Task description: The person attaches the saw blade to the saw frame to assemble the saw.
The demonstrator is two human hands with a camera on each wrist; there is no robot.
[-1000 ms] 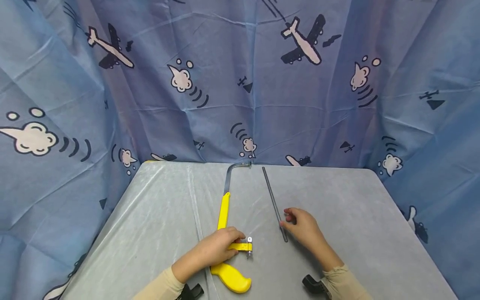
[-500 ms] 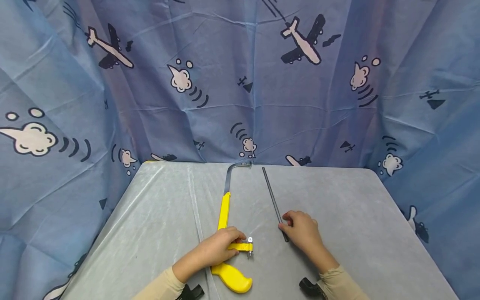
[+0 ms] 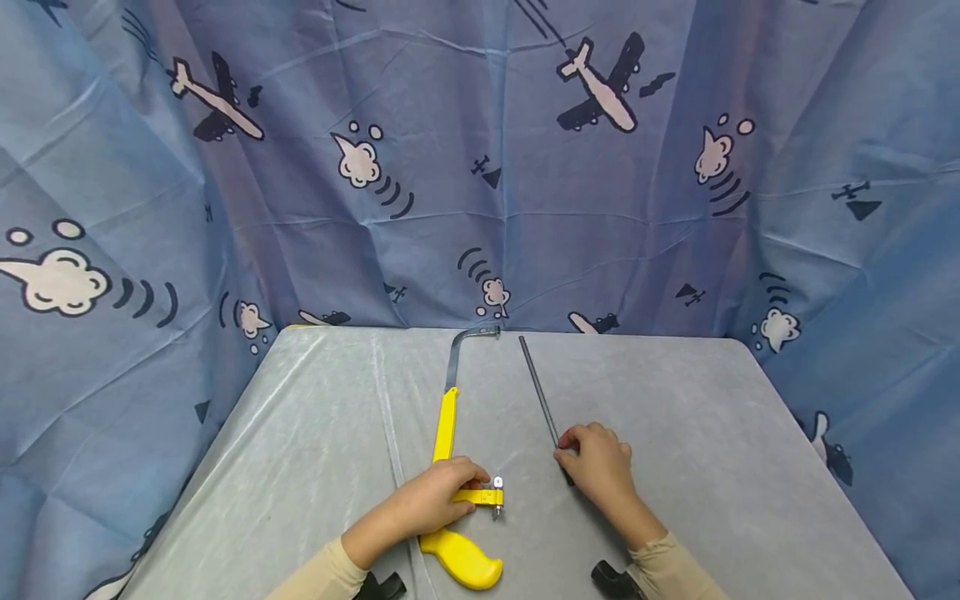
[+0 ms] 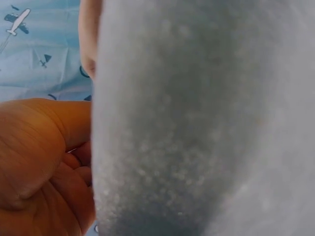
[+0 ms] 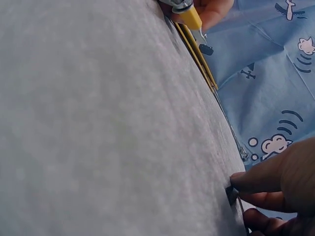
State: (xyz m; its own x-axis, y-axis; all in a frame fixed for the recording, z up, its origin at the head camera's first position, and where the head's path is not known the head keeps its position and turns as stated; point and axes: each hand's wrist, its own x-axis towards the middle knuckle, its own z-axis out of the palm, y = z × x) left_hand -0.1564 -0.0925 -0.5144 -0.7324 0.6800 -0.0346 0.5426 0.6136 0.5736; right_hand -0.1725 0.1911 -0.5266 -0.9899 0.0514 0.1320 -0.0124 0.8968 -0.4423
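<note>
A hacksaw frame [image 3: 445,429] with a yellow body, yellow handle [image 3: 463,562] and bent grey metal front arm lies on the table in the head view. My left hand [image 3: 431,502] grips it just ahead of the handle, fingers by the short yellow arm that carries a silver wing-nut fitting [image 3: 498,497]. To the right lies a thin dark hacksaw blade [image 3: 536,385], pointing away from me. The thumb and fingers of my right hand [image 3: 600,467] pinch it near its close end. The right wrist view shows those fingertips [image 5: 238,181] low at the tabletop; the left wrist view shows mostly tabletop.
A pale grey cover with a lengthwise crease lies over the table [image 3: 675,400]. Behind and at both sides hangs a blue curtain [image 3: 420,250] printed with planes and clouds. Black wrist devices [image 3: 617,579] sit at both sleeves.
My right hand has shifted slightly left and closer to me, and its thumb and fingers have closed on the blade. The left hand and hacksaw frame stay nearly in place.
</note>
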